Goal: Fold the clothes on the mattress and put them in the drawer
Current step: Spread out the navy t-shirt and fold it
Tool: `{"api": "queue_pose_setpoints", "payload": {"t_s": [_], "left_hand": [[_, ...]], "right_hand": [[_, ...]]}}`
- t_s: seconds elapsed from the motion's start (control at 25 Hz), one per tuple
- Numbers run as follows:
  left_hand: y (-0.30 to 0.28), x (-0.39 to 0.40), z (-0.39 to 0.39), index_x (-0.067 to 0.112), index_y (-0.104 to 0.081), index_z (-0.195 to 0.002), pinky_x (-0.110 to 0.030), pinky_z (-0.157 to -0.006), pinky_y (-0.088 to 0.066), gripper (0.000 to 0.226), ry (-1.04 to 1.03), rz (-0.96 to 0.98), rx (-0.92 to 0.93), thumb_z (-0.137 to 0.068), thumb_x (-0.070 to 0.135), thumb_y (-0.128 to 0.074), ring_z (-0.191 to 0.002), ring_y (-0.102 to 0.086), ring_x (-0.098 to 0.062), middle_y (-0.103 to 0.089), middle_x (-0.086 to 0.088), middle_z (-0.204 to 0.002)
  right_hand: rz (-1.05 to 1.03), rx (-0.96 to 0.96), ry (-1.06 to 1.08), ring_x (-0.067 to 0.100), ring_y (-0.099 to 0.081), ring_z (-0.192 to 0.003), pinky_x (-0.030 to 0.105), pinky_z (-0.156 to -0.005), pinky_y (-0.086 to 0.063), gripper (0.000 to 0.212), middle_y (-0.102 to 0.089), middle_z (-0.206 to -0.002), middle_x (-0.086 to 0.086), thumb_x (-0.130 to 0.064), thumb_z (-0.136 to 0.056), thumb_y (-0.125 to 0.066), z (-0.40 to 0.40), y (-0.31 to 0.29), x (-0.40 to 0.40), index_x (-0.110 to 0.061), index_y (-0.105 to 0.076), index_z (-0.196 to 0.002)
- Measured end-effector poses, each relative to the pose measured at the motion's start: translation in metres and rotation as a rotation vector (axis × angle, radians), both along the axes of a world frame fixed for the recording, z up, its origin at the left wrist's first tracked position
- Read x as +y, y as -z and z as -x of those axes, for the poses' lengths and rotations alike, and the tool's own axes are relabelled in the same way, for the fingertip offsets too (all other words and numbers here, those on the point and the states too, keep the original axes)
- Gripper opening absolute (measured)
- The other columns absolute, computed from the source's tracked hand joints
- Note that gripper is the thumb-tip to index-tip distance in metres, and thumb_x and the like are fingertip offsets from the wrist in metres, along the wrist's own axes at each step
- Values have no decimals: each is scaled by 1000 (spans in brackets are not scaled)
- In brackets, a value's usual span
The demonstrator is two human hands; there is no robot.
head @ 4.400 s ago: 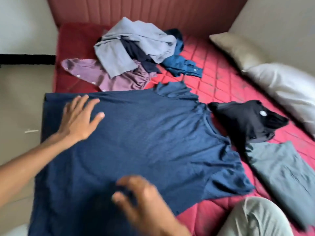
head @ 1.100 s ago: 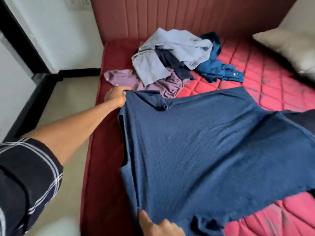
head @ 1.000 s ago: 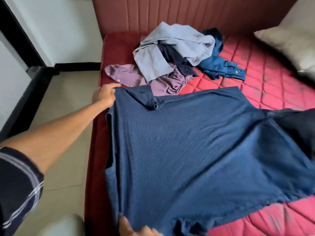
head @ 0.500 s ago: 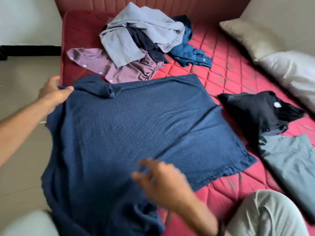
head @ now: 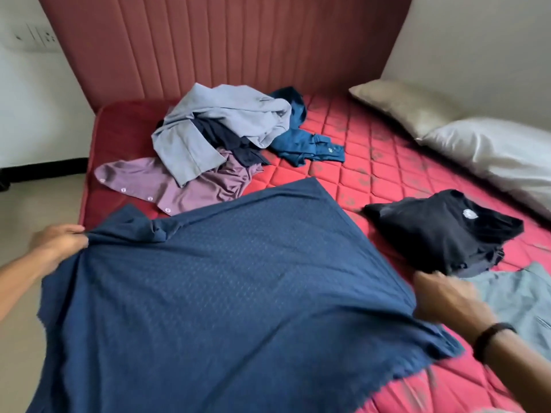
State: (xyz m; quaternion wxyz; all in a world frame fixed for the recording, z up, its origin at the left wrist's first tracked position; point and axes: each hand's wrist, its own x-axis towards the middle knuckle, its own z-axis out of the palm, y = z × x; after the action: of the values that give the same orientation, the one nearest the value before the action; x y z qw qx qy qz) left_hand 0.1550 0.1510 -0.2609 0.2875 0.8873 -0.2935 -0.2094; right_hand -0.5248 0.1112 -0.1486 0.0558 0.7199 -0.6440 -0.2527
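Both of my hands are on the navy shirt [head: 226, 293], which lies spread across the near part of the red mattress [head: 372, 162] with its lower end hanging off the near edge: my left hand [head: 59, 242] pinches the cloth beside the collar, and my right hand [head: 447, 296] has curled fingers at the shirt's right edge, though blur hides the exact hold. Further back sits a loose pile of clothes [head: 220, 138], and a folded black garment [head: 441, 234] lies to the right.
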Motion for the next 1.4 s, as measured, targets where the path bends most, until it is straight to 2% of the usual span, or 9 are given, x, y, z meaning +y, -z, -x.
{"api": "queue_pose_setpoints", "payload": {"t_s": [0.2, 0.36, 0.56, 0.68, 0.84, 0.96, 1.08, 1.2, 1.4], "left_hand": [[-2, -15, -3, 31, -76, -99, -43, -108, -44, 30, -20, -54, -174, -78, 48, -65, -119, -59, -38, -70, -17, -123], [-22, -8, -14, 28, -78, -87, -1, -72, -43, 25, 332, -41, -160, -87, 3, -78, -74, -63, -3, -71, -12, -95], [-51, -24, -23, 34, -74, -87, -29, -75, -53, 14, 307, -58, -359, -83, 24, -83, -75, -68, -18, -72, 4, -84], [-46, -45, -7, 23, -74, -103, -23, -77, -52, 15, 132, -6, -360, -89, 27, -69, -71, -65, -8, -72, -4, -92], [-26, -43, 81, 24, -54, -135, -55, -108, -39, 43, 226, 61, -629, -93, 32, -56, -128, -48, -41, -47, -13, -147], [1, 24, 180, 34, -36, -154, -60, -119, -20, 59, 564, 57, -694, -100, 57, -39, -152, -27, -31, -27, -2, -166], [45, 61, 177, 35, -18, -163, -63, -122, -11, 82, 517, -104, -655, -94, 79, -10, -159, -8, -25, -9, 4, -173], [16, 61, 185, 25, -20, -163, -69, -121, -11, 93, 321, -173, -467, -91, 80, -3, -158, -6, -32, -10, -4, -172], [18, 206, 288, 29, -17, -164, -64, -123, -18, 74, 800, -85, -647, -102, 68, -18, -159, -8, -23, -8, 4, -173]], "right_hand": [[167, -504, -278, 38, -67, -107, 44, -79, -56, 24, -68, -118, 12, -22, -94, -54, -155, 27, -167, -25, -63, -115], [130, -378, -381, 39, -65, -114, 46, -88, -56, 36, -65, -129, 14, -26, -95, -61, -215, 54, -263, -26, -64, -131], [359, -324, -335, 49, -69, -96, 49, -78, -54, 21, -68, -106, 27, -15, -86, -66, -217, 47, -307, -12, -73, -106], [375, -460, -183, 55, -64, -102, 56, -85, -55, 27, -62, -112, 34, -11, -86, -66, -208, 58, -316, -6, -69, -112], [335, -748, -201, 49, -41, -134, 66, -106, -41, 52, -36, -154, 20, -37, -98, -54, -229, 83, -245, -20, -45, -146], [154, -725, -513, 30, -9, -158, 60, -122, -14, 62, -3, -173, -3, -64, -104, -29, -182, 114, -112, -43, -16, -161], [130, -551, -393, 14, 14, -158, 58, -127, -3, 71, 13, -171, -13, -80, -95, -6, -46, 137, -35, -51, 4, -160], [214, -535, -45, 24, 2, -160, 60, -126, -11, 88, 8, -173, -1, -85, -90, -9, 38, 111, -23, -38, 0, -164], [-94, -462, -511, 19, 9, -157, 44, -126, -11, 80, 14, -169, -9, -78, -97, -23, 57, 105, 41, -41, 4, -162]]}}
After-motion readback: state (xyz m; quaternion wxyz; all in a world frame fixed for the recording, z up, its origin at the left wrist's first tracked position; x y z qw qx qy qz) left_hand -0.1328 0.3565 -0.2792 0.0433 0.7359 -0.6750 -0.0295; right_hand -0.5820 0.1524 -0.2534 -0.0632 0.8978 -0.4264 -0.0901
